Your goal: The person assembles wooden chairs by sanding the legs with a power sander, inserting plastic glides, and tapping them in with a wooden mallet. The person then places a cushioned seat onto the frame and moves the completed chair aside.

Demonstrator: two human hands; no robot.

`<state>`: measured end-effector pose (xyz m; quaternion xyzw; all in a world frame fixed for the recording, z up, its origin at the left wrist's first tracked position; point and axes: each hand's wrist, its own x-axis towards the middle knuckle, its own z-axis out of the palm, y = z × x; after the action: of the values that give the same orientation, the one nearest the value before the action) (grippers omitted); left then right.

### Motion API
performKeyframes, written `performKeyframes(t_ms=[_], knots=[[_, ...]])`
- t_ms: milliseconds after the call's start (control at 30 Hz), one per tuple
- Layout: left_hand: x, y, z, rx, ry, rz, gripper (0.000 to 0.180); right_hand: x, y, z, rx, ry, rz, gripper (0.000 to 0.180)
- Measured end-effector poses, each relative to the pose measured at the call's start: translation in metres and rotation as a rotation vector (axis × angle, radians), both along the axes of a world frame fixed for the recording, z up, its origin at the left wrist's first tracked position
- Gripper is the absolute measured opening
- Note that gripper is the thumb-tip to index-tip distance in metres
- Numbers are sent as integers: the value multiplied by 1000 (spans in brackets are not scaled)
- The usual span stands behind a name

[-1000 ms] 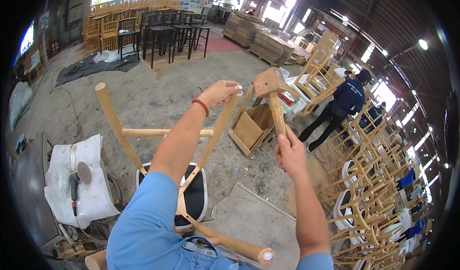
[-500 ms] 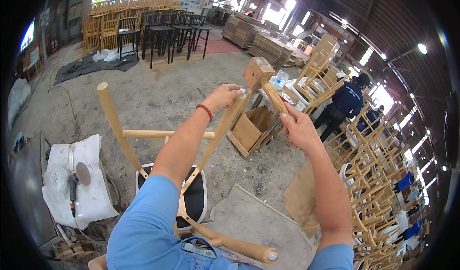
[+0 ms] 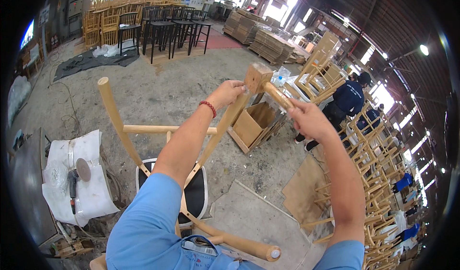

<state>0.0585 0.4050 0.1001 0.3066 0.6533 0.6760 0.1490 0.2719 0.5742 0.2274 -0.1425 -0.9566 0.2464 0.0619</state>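
Note:
An upturned wooden chair [image 3: 170,129] is in front of me, its legs raised and its black seat [image 3: 195,193] low down. My left hand [image 3: 228,94], below a red bead bracelet, is closed at the tip of the right far leg. Its fingers pinch a small white foot glide [image 3: 246,89], partly hidden now. My right hand [image 3: 310,120] grips the handle of a wooden mallet [image 3: 257,77]. The mallet's block head is right at that leg tip; whether they touch I cannot tell. The near leg [image 3: 249,247] ends in a white glide; the left far leg's tip is bare wood.
At left, an angle grinder [image 3: 73,188] lies on white sheeting. An open cardboard box [image 3: 254,120] stands beyond the chair. Stacked wooden chairs [image 3: 378,198] fill the right side, near co-workers in dark shirts [image 3: 348,96]. Black stools [image 3: 160,30] and flat cardboard stacks [image 3: 268,45] stand far off.
The mallet head has come down slightly toward the leg tip, and my right hand has shifted up and to the right. My left hand stays at the leg tip.

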Motion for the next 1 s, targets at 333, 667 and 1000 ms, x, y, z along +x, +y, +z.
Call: performKeyframes(t_ms=[333, 667, 1000], knots=[[-13, -7, -58, 335, -350, -182, 36, 14, -2, 68, -351, 935, 57, 28], [6, 7, -87, 400, -432, 114, 26, 161, 38, -90, -520, 2, -478, 35], [106, -59, -183, 547, -927, 273, 9, 326, -32, -227, -1013, 818, -546, 20]])
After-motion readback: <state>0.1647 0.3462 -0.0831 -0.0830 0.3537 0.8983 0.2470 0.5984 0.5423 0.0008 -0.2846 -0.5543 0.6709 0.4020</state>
